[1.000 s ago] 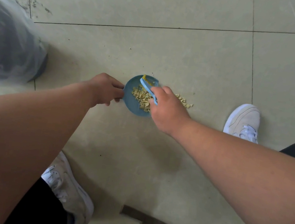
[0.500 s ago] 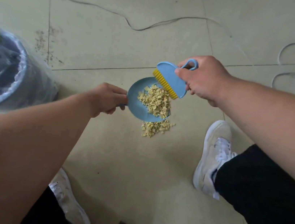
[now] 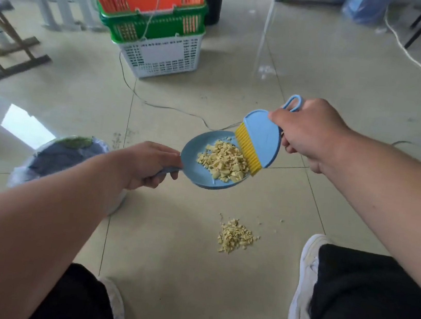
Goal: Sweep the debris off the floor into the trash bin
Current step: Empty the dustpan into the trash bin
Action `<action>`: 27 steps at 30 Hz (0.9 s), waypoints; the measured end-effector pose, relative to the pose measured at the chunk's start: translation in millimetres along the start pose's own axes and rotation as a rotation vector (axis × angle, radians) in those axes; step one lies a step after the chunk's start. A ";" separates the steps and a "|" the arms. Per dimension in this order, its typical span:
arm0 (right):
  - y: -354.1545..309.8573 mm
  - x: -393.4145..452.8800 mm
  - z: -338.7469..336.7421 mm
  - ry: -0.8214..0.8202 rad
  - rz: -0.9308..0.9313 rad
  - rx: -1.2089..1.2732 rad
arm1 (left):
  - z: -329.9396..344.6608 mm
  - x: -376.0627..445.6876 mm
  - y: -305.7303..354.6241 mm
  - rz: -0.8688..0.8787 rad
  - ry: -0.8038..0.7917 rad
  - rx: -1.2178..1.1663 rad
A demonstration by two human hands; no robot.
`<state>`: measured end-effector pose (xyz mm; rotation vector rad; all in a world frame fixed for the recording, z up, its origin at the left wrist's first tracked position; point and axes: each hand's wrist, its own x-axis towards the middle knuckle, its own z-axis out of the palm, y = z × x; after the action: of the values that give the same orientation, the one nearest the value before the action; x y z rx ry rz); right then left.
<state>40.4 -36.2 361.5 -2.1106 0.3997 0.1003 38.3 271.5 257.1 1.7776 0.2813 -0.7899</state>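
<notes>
My left hand (image 3: 146,165) grips the handle of a small blue dustpan (image 3: 197,168), held in the air above the floor. A heap of pale yellow debris (image 3: 224,161) lies in the pan. My right hand (image 3: 308,131) grips a blue hand brush (image 3: 261,139); its yellow bristles rest against the debris at the pan's right edge. A smaller pile of the same debris (image 3: 235,235) lies on the floor tiles below the pan. The trash bin (image 3: 64,155), lined with a clear bag, stands to the left, partly hidden behind my left forearm.
Stacked orange, green and white baskets (image 3: 157,30) stand behind, with a thin cable (image 3: 157,104) trailing across the floor. A wooden stand (image 3: 8,50) is at the far left, a white cord (image 3: 419,67) at the right. My white shoe (image 3: 306,286) is beside the floor pile.
Both hands have lifted the dustpan and brush off the floor. The view has tilted up, bringing the baskets in. A small pile of debris stays on the tiles.
</notes>
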 end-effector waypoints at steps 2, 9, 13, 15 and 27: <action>-14.1 -2.4 10.7 -0.008 0.000 0.044 | -20.6 -13.8 3.6 -0.007 0.013 0.009; -61.2 1.1 77.2 -0.123 -0.054 0.103 | -102.3 -54.1 -9.4 -0.023 0.082 -0.035; -94.1 4.8 137.6 -0.216 -0.071 0.113 | -158.2 -71.3 -27.1 -0.062 0.124 -0.060; -112.0 4.5 173.1 -0.265 -0.086 0.111 | -188.6 -79.2 -38.0 -0.066 0.139 -0.025; -128.6 -9.1 423.8 -0.509 -0.192 0.006 | -330.3 -71.8 -138.7 -0.153 0.504 0.376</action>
<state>109.0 383.3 236.7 -2.0153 -0.1055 0.5095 30.8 636.7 251.2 2.3247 0.6401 -0.5078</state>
